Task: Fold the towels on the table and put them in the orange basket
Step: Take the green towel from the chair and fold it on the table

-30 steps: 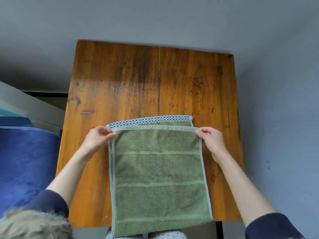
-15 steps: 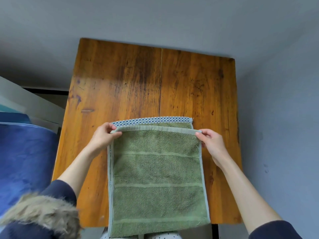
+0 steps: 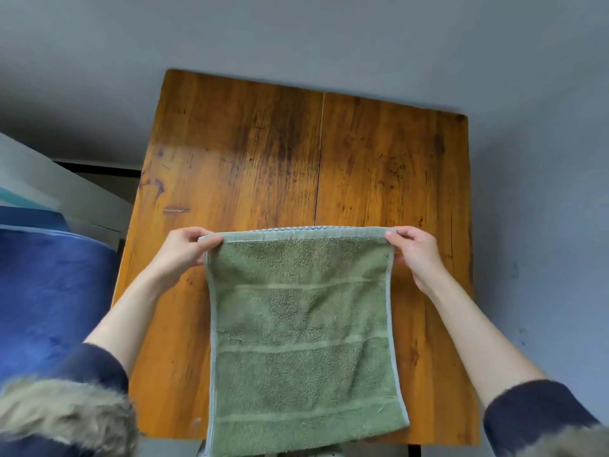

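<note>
Over the near half of the wooden table [image 3: 263, 153], both hands pinch the top corners of the green towel [image 3: 303, 341]: the left hand [image 3: 184, 247] grips its left corner, the right hand [image 3: 413, 250] its right, and the cloth hangs past the table's near edge.

The towel [image 3: 301, 328] is a muted moss green with three paler green bands running across it and a pale grey-green hem along its top and side edges. A thin strip of blue-and-white check [image 3: 290, 228] shows just above the towel's top hem. Beneath the towel, the table [image 3: 250, 153] is warm orange-brown wood with dark streaks of grain and a few purplish marks toward its left edge. Left of the table lies a deep blue fabric [image 3: 49, 291]. The sleeves [image 3: 527, 413] are dark navy, trimmed with grey-beige fur [image 3: 62, 413]. Beyond the table, the floor [image 3: 296, 31] is plain grey.
</note>
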`<state>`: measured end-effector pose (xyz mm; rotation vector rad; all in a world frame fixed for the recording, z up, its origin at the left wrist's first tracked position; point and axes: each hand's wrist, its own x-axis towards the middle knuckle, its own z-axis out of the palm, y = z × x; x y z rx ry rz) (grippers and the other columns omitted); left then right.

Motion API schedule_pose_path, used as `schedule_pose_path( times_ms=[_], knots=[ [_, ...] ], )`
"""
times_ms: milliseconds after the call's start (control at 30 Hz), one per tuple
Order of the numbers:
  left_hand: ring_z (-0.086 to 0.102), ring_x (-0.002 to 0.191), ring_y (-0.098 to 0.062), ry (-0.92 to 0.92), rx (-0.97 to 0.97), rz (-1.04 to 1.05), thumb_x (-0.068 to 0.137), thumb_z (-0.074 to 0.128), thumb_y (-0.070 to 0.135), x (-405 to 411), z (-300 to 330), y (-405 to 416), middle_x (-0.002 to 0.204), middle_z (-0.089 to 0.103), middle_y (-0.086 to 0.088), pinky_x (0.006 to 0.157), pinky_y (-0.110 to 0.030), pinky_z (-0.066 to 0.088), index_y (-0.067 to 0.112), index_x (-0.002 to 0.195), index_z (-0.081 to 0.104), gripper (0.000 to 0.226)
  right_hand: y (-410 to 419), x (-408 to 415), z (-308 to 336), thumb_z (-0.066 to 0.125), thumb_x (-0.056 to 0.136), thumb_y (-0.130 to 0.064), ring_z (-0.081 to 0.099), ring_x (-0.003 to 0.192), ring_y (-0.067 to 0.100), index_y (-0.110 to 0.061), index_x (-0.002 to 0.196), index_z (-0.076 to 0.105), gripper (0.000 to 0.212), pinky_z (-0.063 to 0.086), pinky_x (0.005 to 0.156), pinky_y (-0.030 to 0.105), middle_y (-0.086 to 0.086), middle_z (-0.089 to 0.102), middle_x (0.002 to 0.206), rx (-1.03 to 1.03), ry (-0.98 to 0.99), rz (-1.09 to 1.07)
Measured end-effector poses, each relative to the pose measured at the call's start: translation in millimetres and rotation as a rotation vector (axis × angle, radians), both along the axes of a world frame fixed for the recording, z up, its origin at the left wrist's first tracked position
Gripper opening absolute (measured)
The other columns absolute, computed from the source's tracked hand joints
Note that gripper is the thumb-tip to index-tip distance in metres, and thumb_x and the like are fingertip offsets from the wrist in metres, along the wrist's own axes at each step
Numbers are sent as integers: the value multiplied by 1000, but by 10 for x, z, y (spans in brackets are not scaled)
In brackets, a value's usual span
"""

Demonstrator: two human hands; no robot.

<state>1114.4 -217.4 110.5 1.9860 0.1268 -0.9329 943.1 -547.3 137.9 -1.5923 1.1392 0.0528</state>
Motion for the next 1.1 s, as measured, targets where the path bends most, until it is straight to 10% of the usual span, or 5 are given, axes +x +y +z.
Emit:
schedule_pose_path(
  times_ms=[200,667,800,1100],
  knots=[
    [48,89,-18,-354,325,-179,84,68,27,8,-236,-168,97,51,-4,81,-29,38,14,87,64,13,2,218,-384,61,89,-17,55,98,15,-15,90,65,4,44,92,33,-2,62,98,-236,133,137],
    [49,78,-21,-283,443,-357,75,76,15,-13,-217,-223,83,57,-7,66,-28,37,13,71,56,21,-14,271,-279,64,84,-7,59,101,23,-12,79,64,7,47,93,38,4,62,101,1,218,154],
    [48,63,-13,-165,415,-424,75,77,16,-14,-30,-147,72,57,-3,43,-24,39,14,68,56,22,-59,162,-6,63,83,-5,60,96,24,-12,76,65,10,49,91,39,3,64,95,-80,196,180],
    [48,56,-10,-195,18,-399,74,76,7,283,964,65,59,57,3,52,-19,37,10,66,57,22,-44,-199,967,63,86,-10,59,99,20,-16,86,66,6,51,88,35,2,65,97,-258,29,175]
  ],
)
